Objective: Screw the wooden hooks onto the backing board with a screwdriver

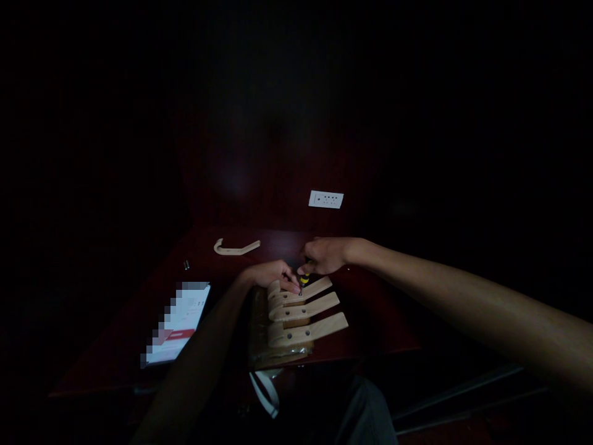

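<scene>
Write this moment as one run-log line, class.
left hand: steadies wooden hooks | right hand: grips yellow screwdriver, tip on top hook | spare hook: lies apart on table

Both hands crowded the wooden hooks [303, 315] at the counter's [370, 309] near middle. Bare counter lay open to their right. To the left, a sheet [178, 324] and a small metal piece [186, 265] stood in the way; a loose hook [236, 248] lay behind.
</scene>
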{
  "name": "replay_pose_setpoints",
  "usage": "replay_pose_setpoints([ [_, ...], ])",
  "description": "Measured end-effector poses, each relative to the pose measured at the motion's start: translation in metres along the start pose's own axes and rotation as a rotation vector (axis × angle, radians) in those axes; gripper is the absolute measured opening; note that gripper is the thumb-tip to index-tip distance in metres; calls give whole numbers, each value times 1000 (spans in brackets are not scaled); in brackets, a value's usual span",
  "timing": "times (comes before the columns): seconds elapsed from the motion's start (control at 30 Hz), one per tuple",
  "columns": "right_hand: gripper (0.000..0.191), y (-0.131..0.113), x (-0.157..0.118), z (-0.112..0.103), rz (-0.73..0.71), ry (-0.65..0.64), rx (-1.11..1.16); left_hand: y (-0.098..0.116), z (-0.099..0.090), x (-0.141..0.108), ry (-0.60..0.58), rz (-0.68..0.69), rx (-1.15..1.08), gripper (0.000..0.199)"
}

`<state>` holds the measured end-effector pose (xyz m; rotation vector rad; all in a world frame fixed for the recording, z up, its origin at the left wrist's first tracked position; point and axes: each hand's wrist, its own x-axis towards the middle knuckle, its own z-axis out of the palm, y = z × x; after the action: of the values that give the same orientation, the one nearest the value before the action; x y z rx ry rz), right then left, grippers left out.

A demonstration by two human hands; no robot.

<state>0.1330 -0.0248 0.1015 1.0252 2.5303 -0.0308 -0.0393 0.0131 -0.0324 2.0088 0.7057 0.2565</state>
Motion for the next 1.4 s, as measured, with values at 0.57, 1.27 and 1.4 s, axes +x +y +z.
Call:
replay_pose_setpoints([
  [0.57,46,8,-1,8,61,-72,78,-1,-1,0,-7,36,14,35],
  [1.27,32,6,-6,8,-85,23,125,0,-1,-1,-4,-12,-18,32],
  [1.4,45,5,-1,7,-14,11,60,-3,0,0,-11,0,-58,33],
])
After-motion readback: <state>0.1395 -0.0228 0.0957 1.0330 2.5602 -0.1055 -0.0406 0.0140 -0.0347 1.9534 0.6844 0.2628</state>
